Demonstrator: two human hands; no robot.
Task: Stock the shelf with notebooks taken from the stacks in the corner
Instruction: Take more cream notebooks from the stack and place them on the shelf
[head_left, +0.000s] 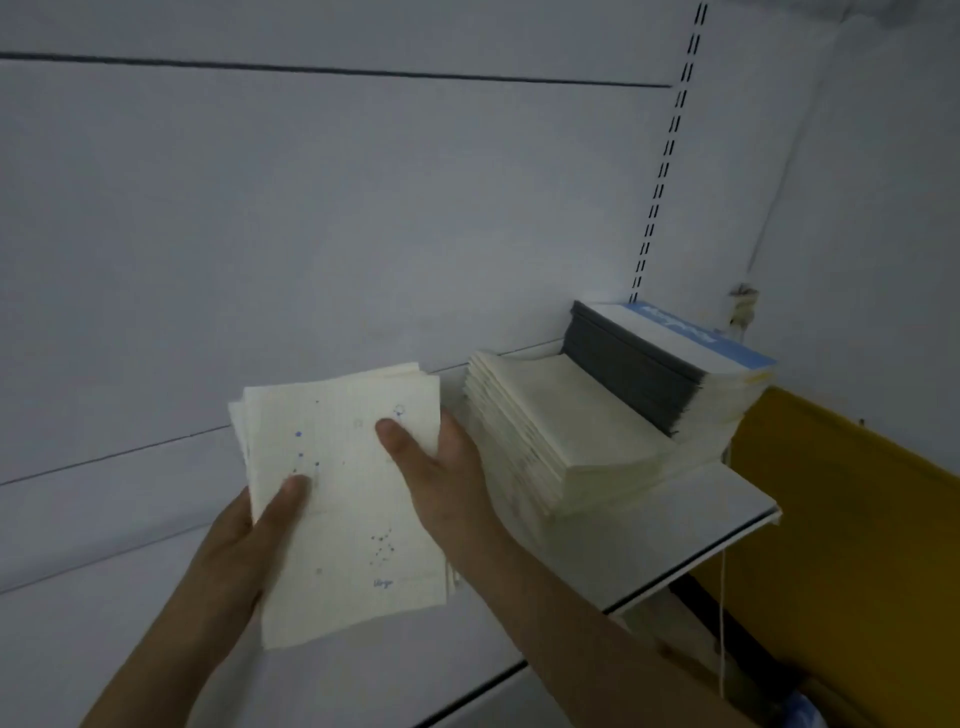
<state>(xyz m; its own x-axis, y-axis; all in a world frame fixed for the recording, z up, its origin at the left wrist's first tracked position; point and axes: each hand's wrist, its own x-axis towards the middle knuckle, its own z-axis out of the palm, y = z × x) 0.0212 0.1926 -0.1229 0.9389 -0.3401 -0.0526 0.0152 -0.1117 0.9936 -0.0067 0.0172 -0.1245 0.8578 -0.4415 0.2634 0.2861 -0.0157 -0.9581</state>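
While a small bundle of cream notebooks (343, 499) is gripped mid-frame by both hands, thumbs pinched on the cover and the other fingers hidden underneath, its long axis is run roughly top to bottom of the frame. It's held just above the white shelf (691, 540), left of the stacks (561, 431) parked at the right edge. Open shelf is probably closest to the left hand (244, 545); the right hand (441, 467) is nearer the stacks.
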